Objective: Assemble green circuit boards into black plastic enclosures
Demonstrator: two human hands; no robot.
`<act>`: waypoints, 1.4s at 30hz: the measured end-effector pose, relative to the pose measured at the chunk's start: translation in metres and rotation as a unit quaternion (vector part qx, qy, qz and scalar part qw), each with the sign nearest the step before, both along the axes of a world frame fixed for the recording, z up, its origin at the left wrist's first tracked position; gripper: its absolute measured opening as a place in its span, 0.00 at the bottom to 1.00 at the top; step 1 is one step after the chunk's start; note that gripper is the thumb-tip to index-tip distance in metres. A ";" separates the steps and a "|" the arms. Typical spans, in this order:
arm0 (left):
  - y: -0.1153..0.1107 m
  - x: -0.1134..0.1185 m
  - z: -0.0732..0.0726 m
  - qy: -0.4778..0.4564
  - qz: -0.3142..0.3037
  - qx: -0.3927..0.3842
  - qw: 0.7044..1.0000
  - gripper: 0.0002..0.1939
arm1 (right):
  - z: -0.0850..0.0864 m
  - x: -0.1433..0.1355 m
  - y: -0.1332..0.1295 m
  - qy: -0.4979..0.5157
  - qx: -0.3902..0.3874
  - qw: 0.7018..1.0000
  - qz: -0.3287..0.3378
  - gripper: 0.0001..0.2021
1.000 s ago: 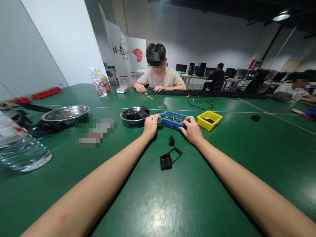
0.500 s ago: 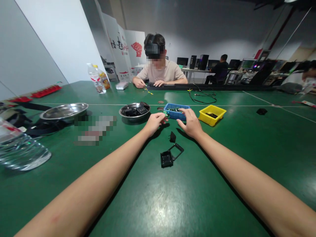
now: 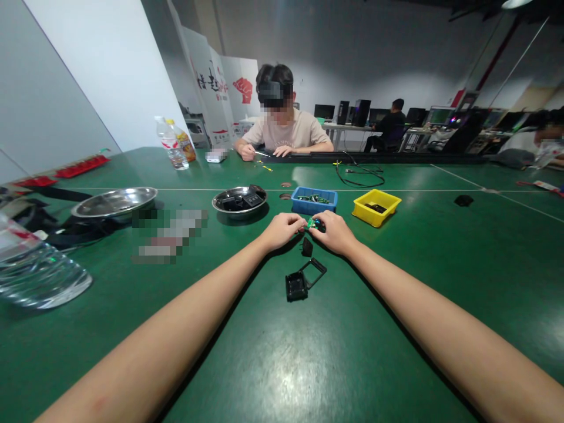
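A small green circuit board (image 3: 313,223) is between my two hands, just in front of the blue bin (image 3: 314,206). My right hand (image 3: 333,231) is closed on it, its thumb at the near side and a dark bluish part showing by the fingers. My left hand (image 3: 284,230) pinches at the board's left edge, and its fingertips partly hide what they grip. Below the hands lies a small black plastic piece (image 3: 307,247). Nearer to me are a black box-shaped housing (image 3: 296,286) and a thin black rectangular frame (image 3: 314,272), touching at a corner.
Green boards fill the blue bin. The yellow bin (image 3: 377,208) and steel bowl (image 3: 240,203) hold black parts. Another steel dish (image 3: 115,202) and a large water bottle (image 3: 39,264) stand left. A person (image 3: 284,126) sits opposite, behind a black rail and cable (image 3: 361,176).
My right hand has come back from the blue bin toward me and closed on the board at my left hand. My left hand has shifted slightly right and nearer.
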State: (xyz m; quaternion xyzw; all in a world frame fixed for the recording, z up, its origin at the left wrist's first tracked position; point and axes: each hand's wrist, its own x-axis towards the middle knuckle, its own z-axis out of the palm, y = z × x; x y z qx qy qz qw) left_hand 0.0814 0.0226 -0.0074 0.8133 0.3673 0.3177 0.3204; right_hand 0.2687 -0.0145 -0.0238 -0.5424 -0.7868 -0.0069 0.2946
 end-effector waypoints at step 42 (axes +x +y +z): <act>-0.104 -0.067 0.007 0.144 -0.029 0.120 0.982 0.13 | 0.009 0.042 -0.088 -0.007 -0.073 0.997 0.025 0.18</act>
